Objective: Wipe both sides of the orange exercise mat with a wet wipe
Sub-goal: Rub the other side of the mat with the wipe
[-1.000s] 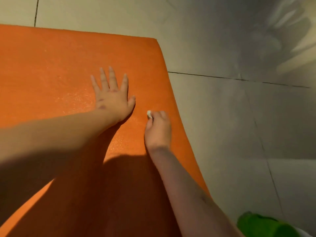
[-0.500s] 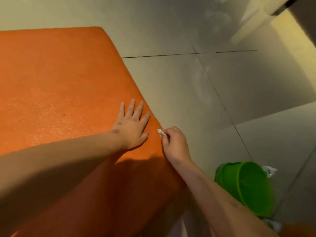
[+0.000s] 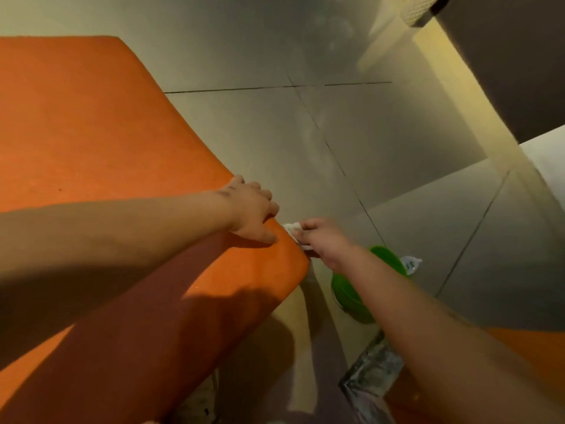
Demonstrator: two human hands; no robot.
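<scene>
Now at the edge: two hands meet on the mat's right side

Spread over a tiled floor [image 3: 382, 179], the orange mat [image 3: 91, 133] runs lengthwise away from the wearer toward the upper left. The left hand [image 3: 250, 209] sits on its right long edge, fingers curled over the lip and thumb on top, apparently gripping it. Just beside it, off the mat, the right hand [image 3: 325, 244] pinches a crumpled white wet wipe [image 3: 292, 229] that touches the same edge near the close corner. A green bucket [image 3: 351, 289] stands behind the right forearm. Any lift to reach the unseen underside looks like the left hand's job.
</scene>
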